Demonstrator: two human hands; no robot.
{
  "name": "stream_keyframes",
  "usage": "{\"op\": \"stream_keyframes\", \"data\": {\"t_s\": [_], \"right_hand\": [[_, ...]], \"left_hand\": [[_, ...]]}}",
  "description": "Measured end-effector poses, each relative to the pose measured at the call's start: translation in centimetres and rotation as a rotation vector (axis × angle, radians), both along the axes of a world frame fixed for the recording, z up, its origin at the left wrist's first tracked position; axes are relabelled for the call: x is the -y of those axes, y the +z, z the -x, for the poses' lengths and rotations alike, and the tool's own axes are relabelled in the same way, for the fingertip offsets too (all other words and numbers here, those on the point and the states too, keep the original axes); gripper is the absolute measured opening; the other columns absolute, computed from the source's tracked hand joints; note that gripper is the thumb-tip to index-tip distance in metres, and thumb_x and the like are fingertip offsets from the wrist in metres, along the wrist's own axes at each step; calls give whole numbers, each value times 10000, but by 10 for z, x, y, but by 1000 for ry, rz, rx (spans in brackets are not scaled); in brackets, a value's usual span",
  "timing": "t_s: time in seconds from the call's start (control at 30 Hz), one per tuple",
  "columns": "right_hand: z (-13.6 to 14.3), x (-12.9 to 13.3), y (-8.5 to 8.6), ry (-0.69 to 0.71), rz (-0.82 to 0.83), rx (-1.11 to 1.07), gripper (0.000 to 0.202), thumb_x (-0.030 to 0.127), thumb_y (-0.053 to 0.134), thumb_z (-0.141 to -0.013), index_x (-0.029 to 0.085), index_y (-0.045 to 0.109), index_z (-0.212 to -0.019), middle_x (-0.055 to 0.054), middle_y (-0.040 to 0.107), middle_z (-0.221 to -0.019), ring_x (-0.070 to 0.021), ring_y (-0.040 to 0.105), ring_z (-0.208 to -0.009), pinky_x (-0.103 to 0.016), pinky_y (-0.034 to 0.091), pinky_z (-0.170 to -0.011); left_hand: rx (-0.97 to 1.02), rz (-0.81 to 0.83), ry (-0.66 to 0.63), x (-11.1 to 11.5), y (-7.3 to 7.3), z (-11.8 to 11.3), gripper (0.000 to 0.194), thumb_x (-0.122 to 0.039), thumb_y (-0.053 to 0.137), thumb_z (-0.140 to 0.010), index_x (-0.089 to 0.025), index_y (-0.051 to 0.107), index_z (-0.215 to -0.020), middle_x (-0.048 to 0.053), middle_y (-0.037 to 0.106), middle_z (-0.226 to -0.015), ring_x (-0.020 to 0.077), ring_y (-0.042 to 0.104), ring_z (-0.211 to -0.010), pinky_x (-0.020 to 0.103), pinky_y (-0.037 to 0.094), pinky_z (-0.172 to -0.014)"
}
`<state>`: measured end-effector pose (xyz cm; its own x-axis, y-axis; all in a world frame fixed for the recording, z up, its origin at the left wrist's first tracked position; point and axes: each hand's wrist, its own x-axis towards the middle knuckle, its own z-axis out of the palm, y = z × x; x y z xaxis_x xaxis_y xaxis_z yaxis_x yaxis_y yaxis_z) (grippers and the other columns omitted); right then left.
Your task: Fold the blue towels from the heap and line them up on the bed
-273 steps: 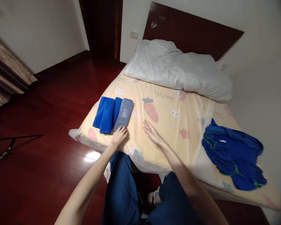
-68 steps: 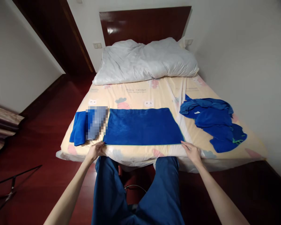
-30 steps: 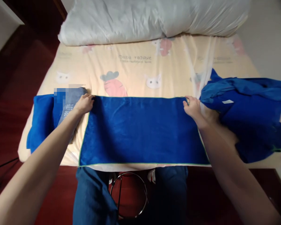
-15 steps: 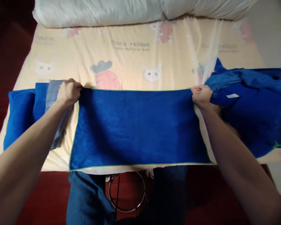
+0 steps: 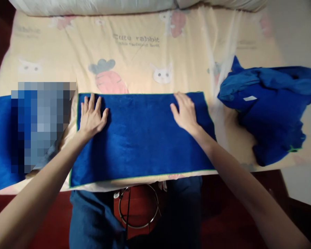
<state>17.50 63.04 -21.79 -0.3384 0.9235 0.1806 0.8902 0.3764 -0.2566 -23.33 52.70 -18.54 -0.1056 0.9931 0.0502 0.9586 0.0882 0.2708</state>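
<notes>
A blue cloth [image 5: 145, 138] with thin green edging is spread out as a wide rectangle on the patterned bed sheet. My left hand [image 5: 92, 116] rests open on it near its far left corner, fingers spread. On the right part of the cloth, by its far edge, my right hand [image 5: 184, 112] is also open, palm down. Neither hand grips anything. The cloth looks mostly flat, with its near edge along the bed's front edge.
A heap of crumpled blue cloth [image 5: 272, 103] with a white label lies at the right. Folded blue cloth [image 5: 1, 138] and a pixelated grey item are at the left. A pale quilt [image 5: 98, 7] lies at the back; a metal ring frame [image 5: 138, 226] is below the bed edge.
Both hands have let go of the cloth's far corners and opened on top of it. My right hand has moved inward to the left. The camera view has shifted slightly.
</notes>
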Motion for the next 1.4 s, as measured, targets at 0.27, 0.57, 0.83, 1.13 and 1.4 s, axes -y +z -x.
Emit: {"op": "stream_keyframes", "data": {"t_s": [0.27,0.57,0.83,1.13,1.4], "right_hand": [[-41,-39,-11,-185,139,35,662,498,249,-1042,162,200,-1609,-107,197,-1675,-284,157,-1550,-599,107,-1245],[-28,63,25,-48,109,22,694,507,239,-1048,157,94,-1629,-74,107,-1688,-269,65,-1566,-542,83,-1269],[-52,92,18,-78,200,39,697,531,261,-1040,157,164,-1620,-82,132,-1683,-251,94,-1564,-507,79,-1275],[-96,128,15,-143,162,50,691,512,247,-1039,122,197,-1608,-107,188,-1670,-245,157,-1555,-511,117,-1269],[-103,192,20,-166,105,18,661,463,247,-1039,153,174,-1619,-106,208,-1665,-264,169,-1551,-540,142,-1264]], "left_hand": [[-53,-25,121,-13,-17,23,736,-579,239,-1015,-105,252,-1578,180,138,-1670,374,103,-1538,560,133,-1235],[-39,-64,-38,59,7,-15,717,-539,212,-984,-182,207,-1606,65,86,-1696,287,42,-1559,499,88,-1270],[-19,-31,-10,106,2,-21,695,-499,249,-980,-244,152,-1618,54,72,-1695,305,59,-1552,527,126,-1268],[-4,-54,-30,173,1,-19,673,-401,307,-992,-152,198,-1607,111,124,-1682,313,123,-1548,554,149,-1258],[-14,-53,2,217,2,-19,693,-391,304,-998,-225,60,-1624,85,95,-1689,299,109,-1551,573,171,-1249]]}}
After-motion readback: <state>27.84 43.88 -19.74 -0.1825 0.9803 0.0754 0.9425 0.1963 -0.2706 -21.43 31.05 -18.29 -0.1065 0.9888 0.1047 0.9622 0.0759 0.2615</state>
